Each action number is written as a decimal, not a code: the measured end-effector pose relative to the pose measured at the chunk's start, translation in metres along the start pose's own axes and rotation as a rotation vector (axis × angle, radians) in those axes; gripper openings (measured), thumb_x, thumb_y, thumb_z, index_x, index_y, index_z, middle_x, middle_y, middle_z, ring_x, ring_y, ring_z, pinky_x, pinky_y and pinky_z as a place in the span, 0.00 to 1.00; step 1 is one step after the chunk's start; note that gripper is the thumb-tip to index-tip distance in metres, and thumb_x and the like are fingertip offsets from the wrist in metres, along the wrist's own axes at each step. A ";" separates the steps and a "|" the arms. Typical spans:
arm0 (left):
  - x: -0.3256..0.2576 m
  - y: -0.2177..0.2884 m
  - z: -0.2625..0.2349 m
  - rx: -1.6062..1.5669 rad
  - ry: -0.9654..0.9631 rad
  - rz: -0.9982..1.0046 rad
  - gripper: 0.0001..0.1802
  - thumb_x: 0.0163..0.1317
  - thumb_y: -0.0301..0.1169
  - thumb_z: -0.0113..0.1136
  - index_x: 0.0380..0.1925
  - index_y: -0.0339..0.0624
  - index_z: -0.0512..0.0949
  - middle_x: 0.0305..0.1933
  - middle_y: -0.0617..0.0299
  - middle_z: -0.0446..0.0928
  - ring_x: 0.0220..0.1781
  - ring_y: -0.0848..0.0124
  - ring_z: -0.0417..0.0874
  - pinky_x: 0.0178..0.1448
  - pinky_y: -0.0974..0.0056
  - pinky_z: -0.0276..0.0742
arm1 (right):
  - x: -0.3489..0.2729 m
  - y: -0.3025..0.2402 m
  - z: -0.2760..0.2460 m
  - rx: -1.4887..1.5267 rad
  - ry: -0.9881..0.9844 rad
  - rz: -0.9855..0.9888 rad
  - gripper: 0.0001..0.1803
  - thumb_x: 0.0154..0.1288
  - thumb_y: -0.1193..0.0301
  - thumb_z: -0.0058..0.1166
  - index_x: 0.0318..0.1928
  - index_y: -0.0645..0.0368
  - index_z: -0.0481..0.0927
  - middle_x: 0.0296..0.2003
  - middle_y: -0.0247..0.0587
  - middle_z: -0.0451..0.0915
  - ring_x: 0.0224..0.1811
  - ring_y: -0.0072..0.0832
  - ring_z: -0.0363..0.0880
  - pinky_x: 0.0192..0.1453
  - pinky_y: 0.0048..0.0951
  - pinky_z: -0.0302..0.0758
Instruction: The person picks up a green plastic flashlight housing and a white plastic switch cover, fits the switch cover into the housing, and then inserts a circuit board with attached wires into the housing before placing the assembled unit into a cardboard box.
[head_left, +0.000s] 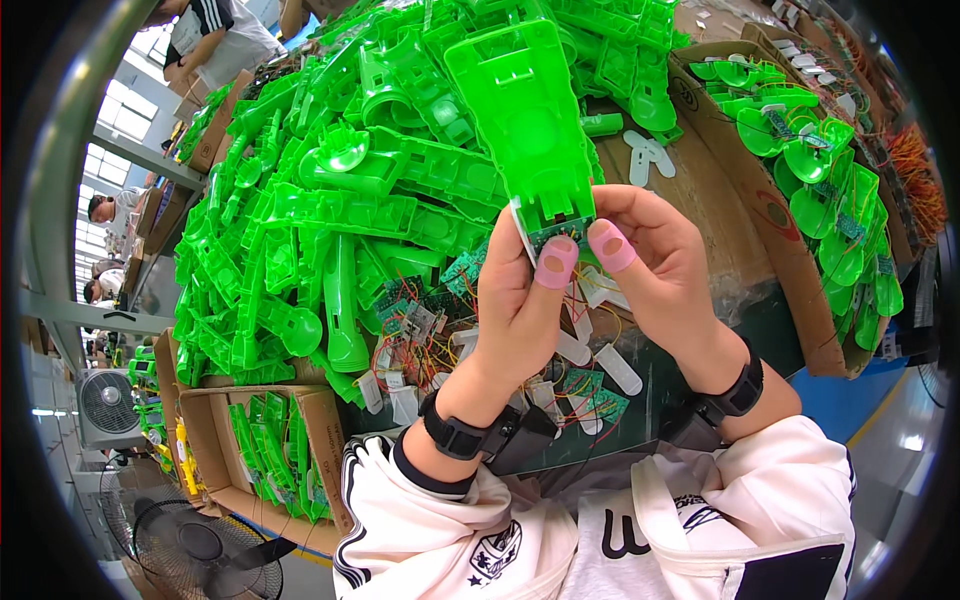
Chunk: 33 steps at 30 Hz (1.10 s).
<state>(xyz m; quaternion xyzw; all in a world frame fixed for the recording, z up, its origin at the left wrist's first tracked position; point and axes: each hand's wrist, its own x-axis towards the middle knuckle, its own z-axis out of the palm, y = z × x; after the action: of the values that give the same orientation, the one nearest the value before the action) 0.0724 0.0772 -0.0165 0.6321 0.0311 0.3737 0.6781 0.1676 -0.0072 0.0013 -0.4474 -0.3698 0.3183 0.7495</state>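
Both my hands hold a bright green plastic housing point(525, 130) up in front of me, its wide end pointing away. At its near end sits a small green circuit board point(556, 232), which both thumbs press on. My left hand point(525, 300) is closed round the left edge, where a thin white strip shows. My right hand point(655, 270) grips the right edge. Pink covers wrap both thumbs. Below the hands lie loose circuit boards point(590, 396) with red and yellow wires and white oval plastic pieces point(618, 370).
A large heap of green plastic housings point(400, 215) covers the left and far side of the table. Cardboard boxes with green parts stand at the right point(800, 300) and lower left point(325, 440). A black fan point(190, 540) stands at lower left. Other people point(215, 45) are in the background.
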 end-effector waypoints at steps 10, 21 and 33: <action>-0.004 -0.004 0.002 0.013 0.053 0.081 0.16 0.62 0.28 0.45 0.49 0.35 0.64 0.46 0.62 0.70 0.46 0.77 0.68 0.51 0.71 0.63 | -0.001 0.001 0.000 -0.011 -0.072 -0.025 0.09 0.61 0.78 0.46 0.43 0.66 0.68 0.37 0.35 0.74 0.40 0.16 0.72 0.43 0.17 0.70; -0.001 -0.001 0.001 0.132 -0.003 0.099 0.17 0.62 0.28 0.45 0.51 0.34 0.62 0.46 0.60 0.70 0.45 0.76 0.69 0.50 0.71 0.64 | 0.000 0.001 -0.002 -0.013 -0.067 -0.037 0.10 0.61 0.79 0.45 0.44 0.67 0.68 0.38 0.37 0.74 0.41 0.17 0.72 0.46 0.19 0.69; -0.005 -0.006 -0.009 0.265 -0.124 0.050 0.25 0.61 0.24 0.41 0.59 0.31 0.53 0.54 0.50 0.64 0.56 0.65 0.66 0.59 0.64 0.60 | 0.003 0.005 -0.008 -0.098 -0.108 -0.190 0.15 0.61 0.76 0.48 0.48 0.66 0.67 0.40 0.37 0.73 0.42 0.19 0.71 0.46 0.21 0.70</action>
<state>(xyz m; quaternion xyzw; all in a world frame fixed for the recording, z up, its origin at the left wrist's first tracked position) 0.0673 0.0828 -0.0261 0.7385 0.0226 0.3433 0.5799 0.1754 -0.0061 -0.0047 -0.4285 -0.4655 0.2514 0.7325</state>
